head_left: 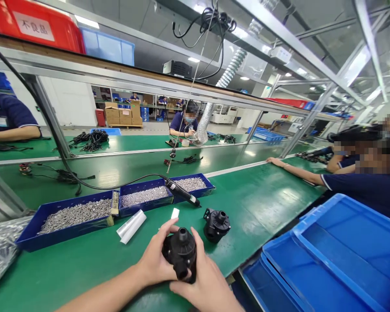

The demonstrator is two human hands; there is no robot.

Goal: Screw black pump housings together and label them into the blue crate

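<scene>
Between my two hands is a black pump point(182, 251) with a round top port and a side port facing me. My left hand point(156, 253) wraps its left side, and my right hand point(208, 277) grips it from the right. A second black pump point(217, 224) stands on the green table just beyond my right hand. Past the hands lies a black electric screwdriver point(183, 193), its body resting across the screw bins and its tip pointing right. A small white piece point(175, 213) and a rolled silvery sheet point(131, 226) lie near my left hand.
Blue bins point(74, 216) full of screws line the table's far side. Blue crates point(347, 255) stand at the right edge. A bag of metal parts point(3, 247) lies at far left. A co-worker's arm point(299, 173) reaches onto the table at right. The screwdriver's cord point(117, 184) runs left.
</scene>
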